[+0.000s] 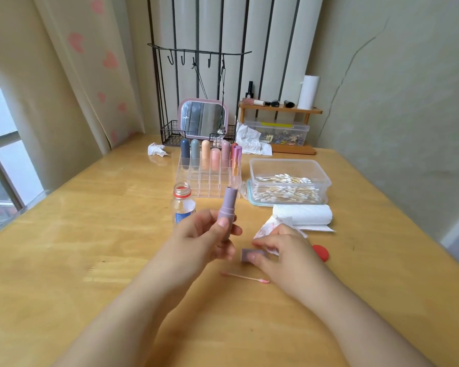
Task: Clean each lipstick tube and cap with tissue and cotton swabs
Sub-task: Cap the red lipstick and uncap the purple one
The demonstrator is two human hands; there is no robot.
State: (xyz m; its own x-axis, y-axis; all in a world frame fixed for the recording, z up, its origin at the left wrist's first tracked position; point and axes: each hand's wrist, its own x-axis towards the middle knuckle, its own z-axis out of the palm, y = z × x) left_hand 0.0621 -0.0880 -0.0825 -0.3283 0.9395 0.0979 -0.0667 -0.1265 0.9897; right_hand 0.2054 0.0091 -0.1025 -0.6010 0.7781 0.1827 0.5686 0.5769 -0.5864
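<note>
Left hand [210, 234] grips the mauve tube [227, 209] upright above the table [90, 234], w/ right hand [281, 247] pinching its cap [248, 254] down by the stained tissue [269, 227], used swab [245, 277] just in front.

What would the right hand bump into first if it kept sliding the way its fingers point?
The right hand points left across the table, gripping the mauve cap. Going straight on, it would likely meet the left hand holding the mauve lipstick tube, though that hand may be raised higher.
</note>
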